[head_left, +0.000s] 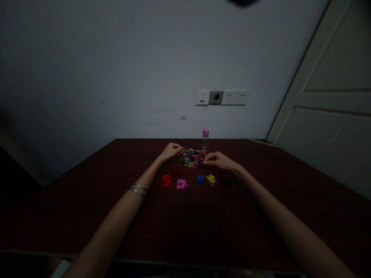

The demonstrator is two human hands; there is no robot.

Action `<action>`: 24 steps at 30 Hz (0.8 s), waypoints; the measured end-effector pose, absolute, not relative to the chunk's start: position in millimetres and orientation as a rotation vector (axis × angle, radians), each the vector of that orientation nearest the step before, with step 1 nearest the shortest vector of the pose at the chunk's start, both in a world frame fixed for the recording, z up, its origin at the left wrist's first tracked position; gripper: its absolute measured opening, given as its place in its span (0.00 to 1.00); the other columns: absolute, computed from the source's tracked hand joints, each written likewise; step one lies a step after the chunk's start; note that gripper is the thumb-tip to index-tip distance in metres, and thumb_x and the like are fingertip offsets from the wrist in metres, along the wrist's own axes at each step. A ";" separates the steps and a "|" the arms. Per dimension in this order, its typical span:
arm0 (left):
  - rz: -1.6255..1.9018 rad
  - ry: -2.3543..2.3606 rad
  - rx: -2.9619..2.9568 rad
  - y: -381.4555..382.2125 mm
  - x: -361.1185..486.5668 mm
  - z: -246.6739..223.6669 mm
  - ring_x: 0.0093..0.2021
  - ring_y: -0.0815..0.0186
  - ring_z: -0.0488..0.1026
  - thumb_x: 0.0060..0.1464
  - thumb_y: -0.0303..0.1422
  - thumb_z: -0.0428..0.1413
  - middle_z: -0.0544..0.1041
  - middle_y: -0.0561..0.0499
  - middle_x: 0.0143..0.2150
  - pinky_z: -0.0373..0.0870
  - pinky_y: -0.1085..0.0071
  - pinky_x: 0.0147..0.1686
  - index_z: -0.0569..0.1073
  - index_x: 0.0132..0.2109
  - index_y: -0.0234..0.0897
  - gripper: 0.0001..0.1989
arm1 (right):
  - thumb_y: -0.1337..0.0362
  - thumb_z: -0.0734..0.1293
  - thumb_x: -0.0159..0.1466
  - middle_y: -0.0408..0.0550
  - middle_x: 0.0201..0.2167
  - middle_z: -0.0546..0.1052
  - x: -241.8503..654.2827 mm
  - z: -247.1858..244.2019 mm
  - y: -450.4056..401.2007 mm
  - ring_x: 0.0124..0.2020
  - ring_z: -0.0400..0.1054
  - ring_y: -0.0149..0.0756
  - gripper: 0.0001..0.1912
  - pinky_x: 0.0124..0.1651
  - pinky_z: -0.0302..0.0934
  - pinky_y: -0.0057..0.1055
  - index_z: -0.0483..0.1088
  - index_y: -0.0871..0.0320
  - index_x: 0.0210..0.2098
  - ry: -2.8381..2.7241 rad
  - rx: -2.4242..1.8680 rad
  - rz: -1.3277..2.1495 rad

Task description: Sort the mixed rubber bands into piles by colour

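A mixed heap of small coloured bands lies far out on the dark red table. My left hand rests curled at the heap's left edge. My right hand touches its right edge with fingers pinched together; what either hand pinches is too small to tell. In front of the heap sit small sorted piles: red, pink, blue, yellow and a dark one.
A small clear bottle with a pink cap stands just behind the heap. A wall with a socket strip rises past the table's far edge. A pale door is at the right.
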State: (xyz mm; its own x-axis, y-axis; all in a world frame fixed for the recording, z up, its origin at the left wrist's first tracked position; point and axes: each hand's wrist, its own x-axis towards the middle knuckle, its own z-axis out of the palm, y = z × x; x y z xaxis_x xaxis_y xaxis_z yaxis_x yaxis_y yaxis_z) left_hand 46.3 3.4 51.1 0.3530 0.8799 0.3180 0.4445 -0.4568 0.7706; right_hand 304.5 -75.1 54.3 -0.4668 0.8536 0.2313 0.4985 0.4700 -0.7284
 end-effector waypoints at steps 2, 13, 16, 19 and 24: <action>0.893 1.109 2.114 0.7 51.5 48.4 0.20 0.71 0.61 0.43 0.35 0.52 0.69 0.50 0.19 0.55 0.75 0.20 0.75 0.26 0.30 0.13 | 0.58 0.66 0.52 0.46 0.27 0.75 296.5 58.5 -83.0 0.30 0.66 0.33 0.11 0.34 0.60 0.28 0.74 0.59 0.27 -2.242 -1.090 0.873; 0.367 1.145 2.414 -12.0 53.6 52.0 0.24 0.72 0.64 0.39 0.29 0.53 0.71 0.52 0.23 0.57 0.77 0.24 0.76 0.29 0.30 0.09 | 0.58 0.67 0.50 0.48 0.26 0.74 298.5 53.8 -79.9 0.26 0.65 0.32 0.15 0.28 0.57 0.27 0.74 0.61 0.33 -2.267 -1.182 0.977; 0.242 1.119 2.427 -10.4 53.5 51.5 0.23 0.72 0.64 0.38 0.28 0.54 0.71 0.53 0.22 0.57 0.77 0.24 0.75 0.29 0.30 0.09 | 0.57 0.67 0.50 0.49 0.27 0.75 311.3 49.0 -72.8 0.27 0.66 0.33 0.14 0.29 0.58 0.28 0.74 0.62 0.30 -2.101 -1.240 0.937; 0.216 1.111 2.455 -9.9 55.4 48.5 0.22 0.73 0.63 0.37 0.27 0.54 0.70 0.53 0.22 0.57 0.77 0.23 0.75 0.28 0.31 0.07 | 0.58 0.66 0.49 0.50 0.27 0.75 323.4 39.2 -64.9 0.28 0.66 0.34 0.13 0.30 0.59 0.29 0.74 0.63 0.29 -1.981 -1.279 0.893; 0.247 1.126 2.441 -11.7 57.2 44.7 0.22 0.74 0.62 0.38 0.25 0.53 0.69 0.54 0.21 0.56 0.78 0.23 0.74 0.27 0.30 0.06 | 0.59 0.67 0.49 0.50 0.28 0.76 337.7 23.7 -56.1 0.29 0.68 0.35 0.14 0.33 0.60 0.30 0.74 0.63 0.29 -1.882 -1.339 0.881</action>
